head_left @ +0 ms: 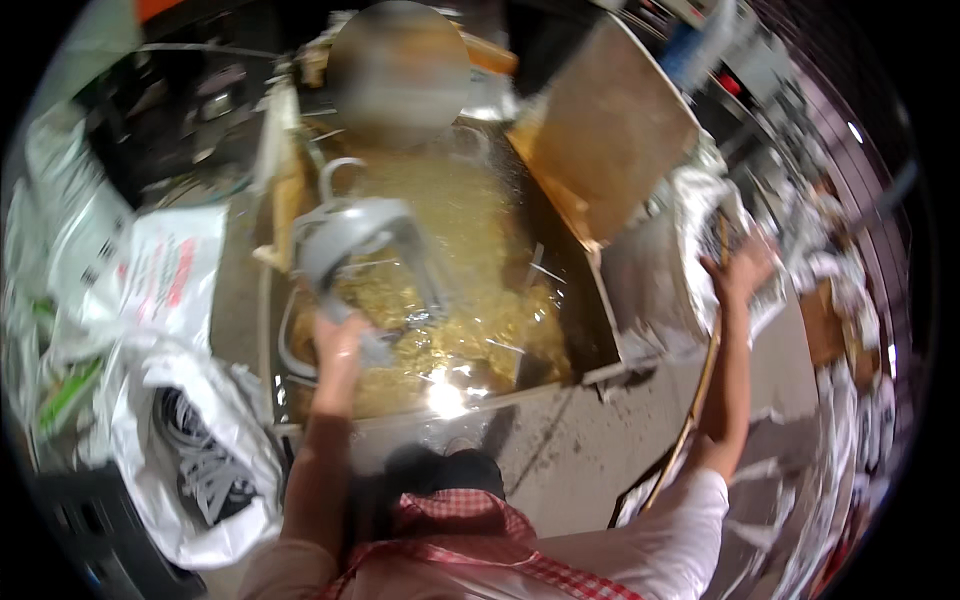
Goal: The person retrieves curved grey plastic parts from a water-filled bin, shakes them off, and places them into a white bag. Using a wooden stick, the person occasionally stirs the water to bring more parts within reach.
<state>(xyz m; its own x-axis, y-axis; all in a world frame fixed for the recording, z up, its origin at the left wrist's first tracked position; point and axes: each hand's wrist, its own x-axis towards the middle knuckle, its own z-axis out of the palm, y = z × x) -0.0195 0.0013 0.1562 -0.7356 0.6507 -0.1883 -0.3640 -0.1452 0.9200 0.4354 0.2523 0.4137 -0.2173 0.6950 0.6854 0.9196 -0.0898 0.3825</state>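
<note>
Raised over a tank of yellowish water [592, 340], my left hand [340, 345] is closed around a grey, curved, frame-like plastic part [365, 225]. The part has a hooped end and open gaps, and motion blurs it. Out to the right, my right hand [745, 268] is at a white sack [700, 215], thumb spread apart from the other fingers. Its fingertips are blurred. A thin brown stick [697, 395] runs beside my right forearm and passes under the thumb side of that hand.
A brown board [610, 120] leans at the tank's far right. White bags stand at the left; one open bag [150, 500] contains black and grey strips [205, 460]. A black crate [110, 530] sits at lower left. Wrapped bundles [830, 450] line the right.
</note>
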